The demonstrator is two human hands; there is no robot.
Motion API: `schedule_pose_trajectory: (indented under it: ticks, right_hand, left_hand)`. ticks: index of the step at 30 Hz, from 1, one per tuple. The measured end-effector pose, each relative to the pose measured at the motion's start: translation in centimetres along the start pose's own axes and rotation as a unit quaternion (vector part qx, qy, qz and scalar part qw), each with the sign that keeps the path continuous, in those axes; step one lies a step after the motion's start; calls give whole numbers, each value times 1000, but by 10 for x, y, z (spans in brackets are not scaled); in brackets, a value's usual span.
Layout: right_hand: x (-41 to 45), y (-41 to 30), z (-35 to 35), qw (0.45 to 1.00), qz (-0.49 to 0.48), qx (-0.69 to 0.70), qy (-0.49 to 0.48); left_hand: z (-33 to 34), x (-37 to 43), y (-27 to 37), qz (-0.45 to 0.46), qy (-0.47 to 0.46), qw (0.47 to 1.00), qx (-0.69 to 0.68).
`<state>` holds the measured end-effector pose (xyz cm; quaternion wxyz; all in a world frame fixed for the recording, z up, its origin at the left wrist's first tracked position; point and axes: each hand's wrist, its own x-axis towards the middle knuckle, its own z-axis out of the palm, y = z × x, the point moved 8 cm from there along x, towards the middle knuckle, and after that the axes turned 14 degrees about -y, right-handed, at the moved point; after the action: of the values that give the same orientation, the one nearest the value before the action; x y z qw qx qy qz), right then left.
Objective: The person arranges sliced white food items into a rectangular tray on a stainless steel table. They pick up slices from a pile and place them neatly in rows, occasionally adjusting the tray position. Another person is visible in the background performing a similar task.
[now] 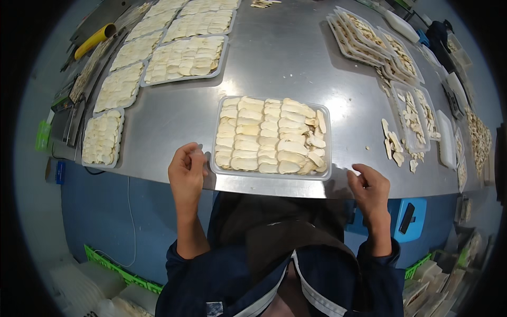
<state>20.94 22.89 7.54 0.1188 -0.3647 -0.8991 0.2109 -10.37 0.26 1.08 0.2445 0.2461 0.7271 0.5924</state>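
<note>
A clear plastic tray (271, 177) lies before me near the table's front edge. Overlapping pale slices (249, 136), which look like sliced mushroom, fill it in neat columns. Along its right side, smaller slices (315, 140) sit more loosely and at mixed angles. My left hand (186, 164) hovers just off the tray's left side, fingers loosely curled, with nothing seen in it. Beyond the right front corner is my right hand (370, 184), empty, its thumb and forefinger apart. Neither hand appears to touch the tray.
Filled trays (184, 59) stand in rows at the left on the steel table (273, 51). Stacked trays (358, 37) are at the back right. Nearer stand a partly filled tray (412, 119) and loose slices (392, 144). A person (439, 41) is at the far right.
</note>
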Motion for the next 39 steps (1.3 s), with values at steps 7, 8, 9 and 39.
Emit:
schedule_pose_trajectory:
  ticks: [7,8,9,39]
  right_hand:
    - [6,89,-50,987,105,-29,122]
    - [18,103,-57,983,130,-60,117]
    - [32,108,-64,979,125,-113,115]
    - [44,93,-17,995,30,-71,59]
  left_hand:
    - [10,2,-5,-41,-48,998,-14]
    - [11,3,-5,-47,-47,998,-10]
    - [11,4,-4,-56,-45,997,-4]
    - [7,21,-5,-49,-10,999,-18]
